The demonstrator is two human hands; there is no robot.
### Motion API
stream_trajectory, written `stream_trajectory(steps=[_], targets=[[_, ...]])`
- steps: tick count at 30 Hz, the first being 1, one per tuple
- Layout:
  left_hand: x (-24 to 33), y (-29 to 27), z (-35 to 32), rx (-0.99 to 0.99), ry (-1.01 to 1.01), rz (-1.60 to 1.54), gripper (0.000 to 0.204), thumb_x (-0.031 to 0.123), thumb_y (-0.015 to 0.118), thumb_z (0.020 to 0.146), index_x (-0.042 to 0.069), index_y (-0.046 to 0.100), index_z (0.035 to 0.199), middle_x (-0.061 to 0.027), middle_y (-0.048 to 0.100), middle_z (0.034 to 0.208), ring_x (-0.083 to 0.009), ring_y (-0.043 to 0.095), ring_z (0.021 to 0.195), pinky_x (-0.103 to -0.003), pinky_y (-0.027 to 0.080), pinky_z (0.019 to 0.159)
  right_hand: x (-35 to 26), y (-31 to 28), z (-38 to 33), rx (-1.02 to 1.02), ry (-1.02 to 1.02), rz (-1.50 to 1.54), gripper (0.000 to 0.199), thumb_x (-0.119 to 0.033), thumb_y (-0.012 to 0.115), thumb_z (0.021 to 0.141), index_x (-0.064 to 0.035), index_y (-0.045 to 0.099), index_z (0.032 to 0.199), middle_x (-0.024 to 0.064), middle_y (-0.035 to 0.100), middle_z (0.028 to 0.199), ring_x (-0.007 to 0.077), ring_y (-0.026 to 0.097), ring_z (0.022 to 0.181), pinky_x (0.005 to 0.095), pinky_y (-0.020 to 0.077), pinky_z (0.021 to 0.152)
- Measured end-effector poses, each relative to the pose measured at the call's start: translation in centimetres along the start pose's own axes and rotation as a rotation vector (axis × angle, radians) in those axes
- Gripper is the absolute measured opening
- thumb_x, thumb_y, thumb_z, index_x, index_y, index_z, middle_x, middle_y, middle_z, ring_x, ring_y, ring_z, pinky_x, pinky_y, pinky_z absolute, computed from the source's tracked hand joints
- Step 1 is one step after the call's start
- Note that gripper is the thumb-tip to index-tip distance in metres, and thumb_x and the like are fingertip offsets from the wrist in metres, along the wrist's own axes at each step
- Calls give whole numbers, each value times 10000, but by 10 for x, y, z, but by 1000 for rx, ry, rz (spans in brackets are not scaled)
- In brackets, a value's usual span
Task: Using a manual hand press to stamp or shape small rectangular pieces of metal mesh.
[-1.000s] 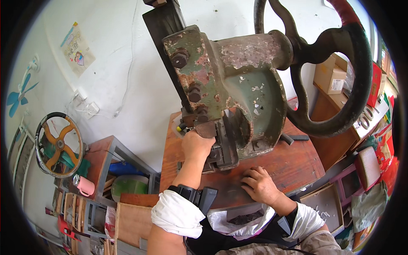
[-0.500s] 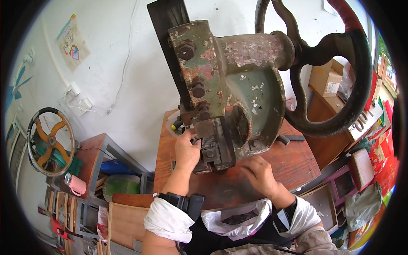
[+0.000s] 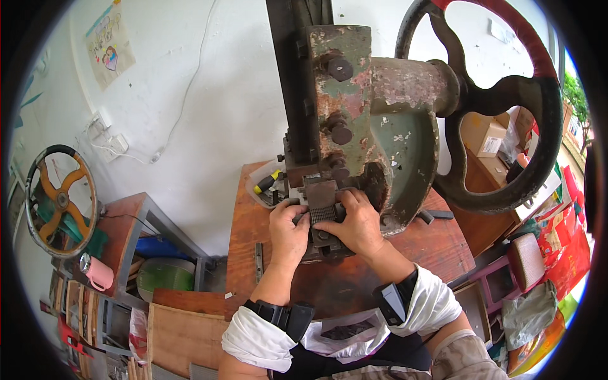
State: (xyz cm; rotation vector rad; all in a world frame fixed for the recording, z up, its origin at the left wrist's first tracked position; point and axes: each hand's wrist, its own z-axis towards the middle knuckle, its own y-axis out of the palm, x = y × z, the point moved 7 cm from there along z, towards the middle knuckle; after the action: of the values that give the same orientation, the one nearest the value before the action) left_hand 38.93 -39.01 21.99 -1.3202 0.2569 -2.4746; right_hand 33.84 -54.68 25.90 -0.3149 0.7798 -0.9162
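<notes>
A worn green hand press (image 3: 345,107) stands on a reddish wooden table (image 3: 405,253). Under its ram, a ridged metal piece (image 3: 323,215) sits in the die. My right hand (image 3: 360,227) curls round the right side of this piece, its thumb lying across the near ridges. At the left side of the die, my left hand (image 3: 289,234) is closed, fingers bent and thumb close to the ridged piece. Whatever lies between the left fingers is hidden. A large handwheel (image 3: 451,126), partly wrapped in red, is fixed to the press's right side.
A yellow-and-black tool handle (image 3: 268,182) rests in a clear tray behind my left hand. A metal strip (image 3: 259,261) lies on the table. A white plastic bag (image 3: 345,342) hangs at the near edge. Left stand another handwheel (image 3: 62,201) and a pink mug (image 3: 97,272).
My right hand has moved up and left from the table's near side to the ridged piece. The left hand stays beside the die. The view has shifted, placing the press further right.
</notes>
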Motion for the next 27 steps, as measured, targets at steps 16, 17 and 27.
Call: stream_trajectory(steps=[16, 17, 27], targets=[[-6, -1, -4, -39, -5, -62, 191, -14, 668, 744, -41, 674, 934, -151, 636, 1019, -258, 627, 919, -316, 471, 827, 1, 6, 6, -77, -9, -67, 512, -348, 815, 586, -18, 624, 927, 132, 601, 1008, 323, 585, 957, 404, 515, 764], [-4, -2, -4, -42, -4, -64, 191, -14, 668, 744, -41, 674, 934, -151, 636, 1019, -258, 627, 919, -316, 471, 827, 0, 5, 5, -75, -7, -69, 512, -348, 815, 586, -18, 624, 927, 132, 601, 1008, 323, 585, 957, 404, 515, 764], [5, -5, -10, -153, 34, 155, 172, 155, 682, 775, 109, 716, 937, -46, 638, 1036, -286, 468, 1158, -574, 285, 925, 6, -287, -14, 663, -390, -164, 197, 0, 531, 887, 26, 596, 1071, 132, 643, 927, 245, 634, 831, 275, 520, 737]])
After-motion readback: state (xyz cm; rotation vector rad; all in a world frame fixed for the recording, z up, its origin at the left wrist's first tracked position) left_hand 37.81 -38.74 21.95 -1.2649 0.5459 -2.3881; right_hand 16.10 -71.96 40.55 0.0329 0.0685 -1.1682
